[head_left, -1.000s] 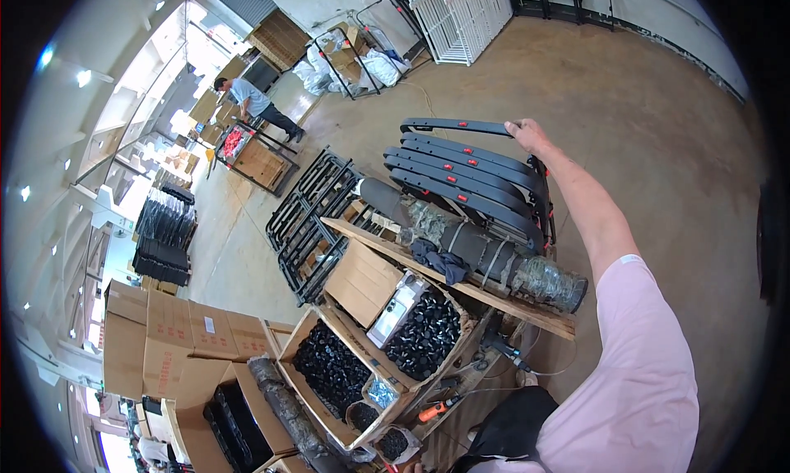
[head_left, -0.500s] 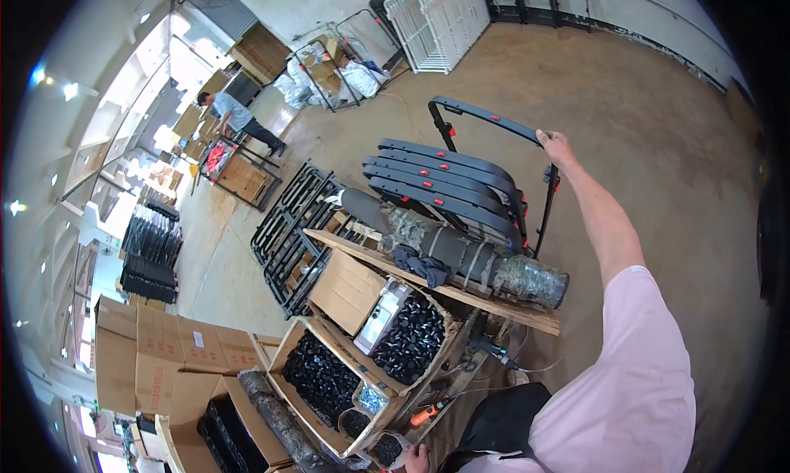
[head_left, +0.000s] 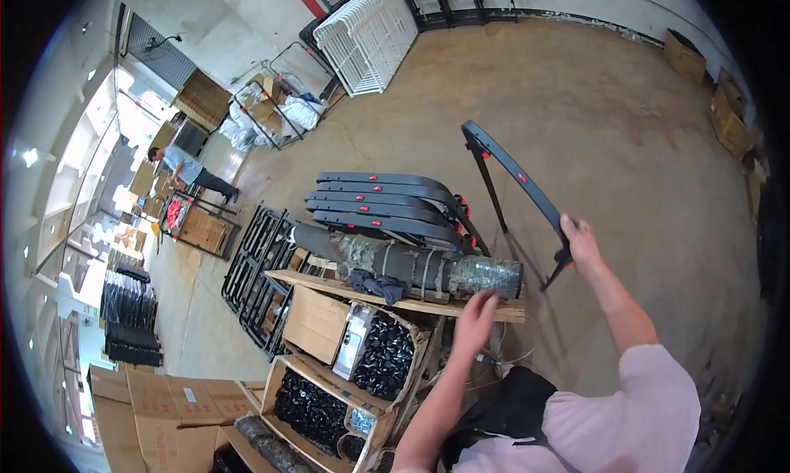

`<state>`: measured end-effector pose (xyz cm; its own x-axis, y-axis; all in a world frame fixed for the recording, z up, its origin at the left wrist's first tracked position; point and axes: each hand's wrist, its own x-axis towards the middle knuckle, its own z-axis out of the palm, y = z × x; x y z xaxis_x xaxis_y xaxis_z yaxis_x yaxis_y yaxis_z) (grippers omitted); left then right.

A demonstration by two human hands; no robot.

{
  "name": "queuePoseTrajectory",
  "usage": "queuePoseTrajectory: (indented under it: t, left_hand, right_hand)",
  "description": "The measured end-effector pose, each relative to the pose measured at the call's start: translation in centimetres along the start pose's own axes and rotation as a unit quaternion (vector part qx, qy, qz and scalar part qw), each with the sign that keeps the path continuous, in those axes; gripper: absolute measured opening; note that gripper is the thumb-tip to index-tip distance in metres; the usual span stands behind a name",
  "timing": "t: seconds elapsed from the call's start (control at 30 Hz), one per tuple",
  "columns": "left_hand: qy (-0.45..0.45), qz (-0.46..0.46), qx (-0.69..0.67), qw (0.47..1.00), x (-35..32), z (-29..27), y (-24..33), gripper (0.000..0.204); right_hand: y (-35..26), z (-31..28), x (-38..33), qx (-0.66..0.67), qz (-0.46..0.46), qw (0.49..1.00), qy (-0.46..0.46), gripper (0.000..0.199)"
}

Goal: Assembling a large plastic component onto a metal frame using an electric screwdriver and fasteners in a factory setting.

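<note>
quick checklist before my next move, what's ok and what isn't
1. Right hand gripping the frame: ok, closed on its top bar near one end.
2. Left hand also on the frame: not ok, it is apart from it, by the roll's near end.
3. Left hand free of the roll: cannot tell, it overlaps it in view.
4. Frame apart from the stack: ok, floor shows between them.
5. Co-worker out of the way: ok, far off beside a cart.

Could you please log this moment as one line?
right hand: holds black frame | left hand: by wrapped tube, contact unclear | frame stack: beyond tube
</note>
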<state>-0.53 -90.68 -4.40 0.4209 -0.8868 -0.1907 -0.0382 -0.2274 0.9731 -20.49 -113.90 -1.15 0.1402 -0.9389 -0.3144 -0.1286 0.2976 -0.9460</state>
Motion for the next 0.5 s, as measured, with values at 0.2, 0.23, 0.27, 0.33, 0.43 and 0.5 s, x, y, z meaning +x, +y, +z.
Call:
queuePoseTrajectory:
  t: [0.2,0.23,0.27,0.33,0.43,0.5]
  left_hand:
    - [-0.102,-0.163,-0.433,0.881,6.3,13.1,5.2,0.036]
    - [-0.04,-0.187,-0.396,0.898,5.3,14.4,5.7,0.031]
    - [-0.043,-0.183,-0.347,0.919,4.5,14.7,5.1,0.03]
    - [-0.098,-0.201,-0.319,0.921,1.9,17.4,5.9,0.031]
    - [-0.097,-0.214,-0.269,0.934,-0.6,16.7,4.3,0.032]
    - [-0.087,-0.206,-0.255,0.941,-2.5,15.8,4.0,0.032]
  right_hand:
    - [8.9,-7.4,-8.4,0.143,0.05,0.976,-0.157,0.048]
    - [11.4,-10.0,-8.5,0.176,0.075,0.976,-0.102,0.046]
    - [15.9,-13.1,-7.7,0.141,0.091,0.986,-0.013,0.043]
    - [33.3,-24.2,-7.1,0.138,0.207,0.966,0.066,0.054]
    - [40.7,-20.6,-12.0,0.128,0.467,0.875,-0.003,0.07]
    - [40.8,-15.6,-13.9,0.161,0.543,0.824,-0.006,0.069]
